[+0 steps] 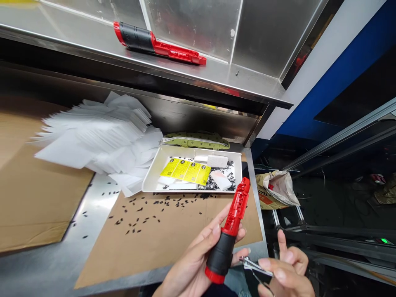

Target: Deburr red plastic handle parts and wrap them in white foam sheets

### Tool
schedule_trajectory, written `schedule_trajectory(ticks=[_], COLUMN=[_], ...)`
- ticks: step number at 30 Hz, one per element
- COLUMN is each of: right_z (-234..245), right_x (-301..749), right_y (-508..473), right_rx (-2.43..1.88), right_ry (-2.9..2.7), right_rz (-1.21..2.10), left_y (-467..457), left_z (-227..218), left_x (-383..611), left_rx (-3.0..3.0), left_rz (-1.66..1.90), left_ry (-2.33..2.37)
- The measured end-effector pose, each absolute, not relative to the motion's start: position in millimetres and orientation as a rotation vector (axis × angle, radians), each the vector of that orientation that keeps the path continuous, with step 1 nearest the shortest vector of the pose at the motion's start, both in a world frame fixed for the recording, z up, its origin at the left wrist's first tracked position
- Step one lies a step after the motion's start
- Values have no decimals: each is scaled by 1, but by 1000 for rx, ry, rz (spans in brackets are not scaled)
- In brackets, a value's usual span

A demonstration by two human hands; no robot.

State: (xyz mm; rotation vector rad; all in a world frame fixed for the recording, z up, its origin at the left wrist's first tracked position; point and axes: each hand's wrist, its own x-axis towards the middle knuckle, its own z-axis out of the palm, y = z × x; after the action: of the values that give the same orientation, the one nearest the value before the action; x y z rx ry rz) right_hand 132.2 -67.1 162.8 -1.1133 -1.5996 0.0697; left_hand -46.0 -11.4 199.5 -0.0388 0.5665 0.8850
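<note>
In my left hand is a red and black plastic housing, tilted with its narrow red end pointing up and away. The fingers wrap round its middle. My right hand pinches a small silvery pair of nippers close to the housing's lower right side, with one finger raised. The jaws are near a left fingertip; whether they touch it I cannot tell. Beyond the hands stands a white tray with yellow labels, white blocks and small black bits in it.
Another red and black housing lies on the metal shelf. Thin white sheets are heaped at left beside cardboard. Black bits are scattered over a cardboard sheet. A paper bag stands right of the table.
</note>
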Motion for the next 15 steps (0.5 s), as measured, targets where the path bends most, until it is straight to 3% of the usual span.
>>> schedule_trajectory(ticks=[15], right_z=[162], right_x=[92], right_y=[-70], right_rx=[-1213], right_ry=[-1450], right_rz=[55], left_y=[-12], left_z=[199], left_x=[-44], left_rx=[-66], left_rz=[895], left_ry=[598])
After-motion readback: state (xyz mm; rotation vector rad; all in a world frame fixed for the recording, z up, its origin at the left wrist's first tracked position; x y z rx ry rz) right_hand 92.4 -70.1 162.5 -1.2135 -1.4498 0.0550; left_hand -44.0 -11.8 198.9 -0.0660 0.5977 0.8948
